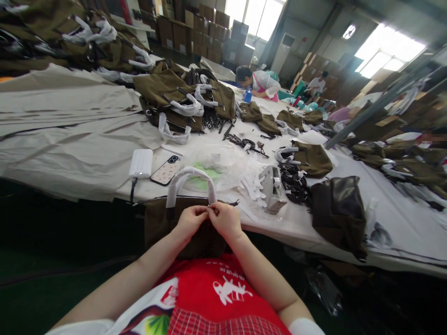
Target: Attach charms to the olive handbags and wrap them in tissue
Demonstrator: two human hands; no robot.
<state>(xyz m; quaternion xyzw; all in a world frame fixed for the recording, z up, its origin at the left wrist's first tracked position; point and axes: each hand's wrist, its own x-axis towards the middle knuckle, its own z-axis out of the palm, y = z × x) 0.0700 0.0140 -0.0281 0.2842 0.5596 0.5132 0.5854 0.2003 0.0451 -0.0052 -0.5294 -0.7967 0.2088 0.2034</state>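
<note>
An olive-brown handbag [157, 218] stands at the table's near edge, against my front. Its raised handle [191, 171] is wrapped in white paper or film. Close to the right foot of that handle, my left hand [191, 222] and my right hand [225, 219] meet fingertip to fingertip. Both pinch with thumb and finger; whatever sits between the tips is too small and covered to make out. A zip runs along the bag's top, and a dark pull tab [234, 203] sticks out just beyond my right hand.
Ahead lie a phone [166, 170], a white power bank [141, 163] with a cable, clear plastic bags [226, 163] and a metal device [274, 188]. A dark bag [337, 211] stands right. More olive bags [171, 93] and black straps [295, 184] cover the table beyond. Co-workers [263, 84] sit farther back.
</note>
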